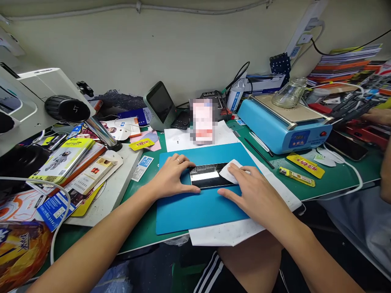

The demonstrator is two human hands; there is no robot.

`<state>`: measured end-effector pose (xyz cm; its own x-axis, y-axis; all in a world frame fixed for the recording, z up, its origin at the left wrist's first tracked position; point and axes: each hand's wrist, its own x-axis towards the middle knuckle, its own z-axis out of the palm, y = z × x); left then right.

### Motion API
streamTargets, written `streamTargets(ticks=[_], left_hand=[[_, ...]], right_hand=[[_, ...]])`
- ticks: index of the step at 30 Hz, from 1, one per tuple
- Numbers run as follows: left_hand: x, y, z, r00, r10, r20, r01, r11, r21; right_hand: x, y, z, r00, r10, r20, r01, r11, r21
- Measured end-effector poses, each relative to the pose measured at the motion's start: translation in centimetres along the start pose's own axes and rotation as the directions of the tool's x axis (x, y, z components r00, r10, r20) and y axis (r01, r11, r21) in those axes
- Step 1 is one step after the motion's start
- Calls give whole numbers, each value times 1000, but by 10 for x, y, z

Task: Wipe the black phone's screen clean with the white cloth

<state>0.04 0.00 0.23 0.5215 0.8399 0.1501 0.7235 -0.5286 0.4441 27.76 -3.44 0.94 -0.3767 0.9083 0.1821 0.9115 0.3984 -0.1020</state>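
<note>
A black phone with a glossy, reflecting face lies flat on the blue mat. My left hand grips the phone's left end, thumb along the near edge and fingers at the far edge. A folded white wipe is pressed onto the right part of the phone under the fingers of my right hand. The right thumb is spread out near the phone's near edge. The phone's right end is hidden by the wipe and the hand.
White paper lies under the mat. To the right stands a blue heating machine with a glass jar. A microscope arm and battery boxes crowd the left. A co-worker's arm is at the right edge.
</note>
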Motion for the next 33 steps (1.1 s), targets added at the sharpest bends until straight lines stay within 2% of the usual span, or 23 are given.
streamTargets(ticks=[3,8,15,22,33], left_hand=[[0,0,0,1000,10,7,-10,1000,-2],[-1,-2,2,1000,11,14,-11,1000,-16],[0,-1,2,999,-33,8,33,999,-7],[0,-3,3,998,-61,-1,61,998,-11],[-2,4,7,999,-14,-41,16,998,69]], right_hand=[[3,-2,-1,1000,4,21,-4,1000,6],[-10,-9,-3,1000,-5,29,5,1000,-27],[10,-1,-6,998,23,61,-27,998,65],[-12,-10,10,999,0,-34,2,999,47],[-16,-7,26,998,58,-18,-56,995,86]])
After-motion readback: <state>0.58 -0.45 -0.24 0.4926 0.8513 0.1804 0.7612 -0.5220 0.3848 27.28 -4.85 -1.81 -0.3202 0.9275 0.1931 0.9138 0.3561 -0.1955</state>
